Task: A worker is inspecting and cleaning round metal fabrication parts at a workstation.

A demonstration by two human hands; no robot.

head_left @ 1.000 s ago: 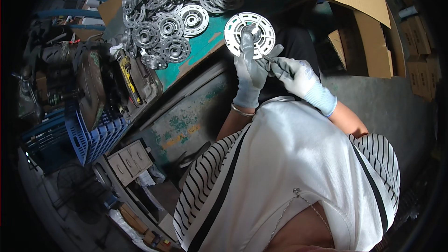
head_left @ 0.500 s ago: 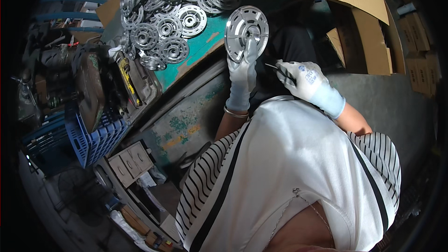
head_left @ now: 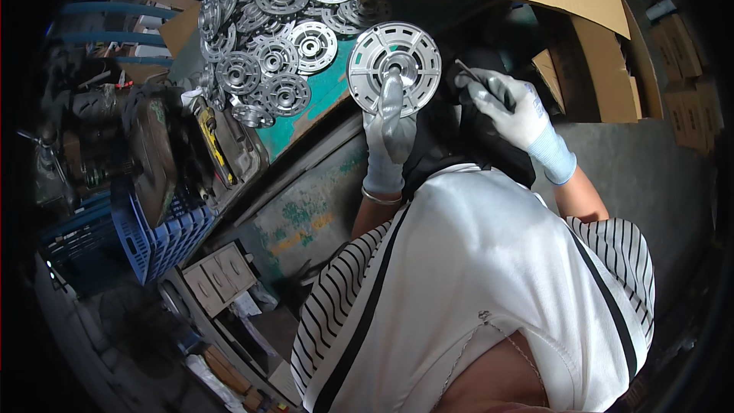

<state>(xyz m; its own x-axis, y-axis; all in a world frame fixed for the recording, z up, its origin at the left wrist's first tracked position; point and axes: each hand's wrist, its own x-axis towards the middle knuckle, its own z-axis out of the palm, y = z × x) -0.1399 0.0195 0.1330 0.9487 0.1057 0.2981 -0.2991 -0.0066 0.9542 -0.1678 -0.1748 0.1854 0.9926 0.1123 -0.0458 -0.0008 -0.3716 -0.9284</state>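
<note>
My gloved left hand (head_left: 390, 138) grips a round silver metal disc (head_left: 417, 73) with slots around its rim and a raised hub. The thumb presses by the hub, and the disc's slotted face is turned toward me. To the right, my gloved right hand (head_left: 514, 113) is closed around a thin dark metal tool (head_left: 468, 72). The tool's tip points up and left, apart from the disc; its exact kind does not show. A heap of similar metal discs (head_left: 287, 53) lies on the green worktable (head_left: 325, 84) at the upper left.
An open cardboard box (head_left: 608, 69) stands beyond my right hand, with stacked cartons (head_left: 680, 92) at the far right. Left of the table are worn machinery (head_left: 153, 153) and a blue plastic crate (head_left: 157, 241). A small drawer unit (head_left: 222, 275) sits at lower left.
The disc has turned to face me more squarely and moved slightly left and down. My right hand has risen slightly, and its tool now points more upward.
</note>
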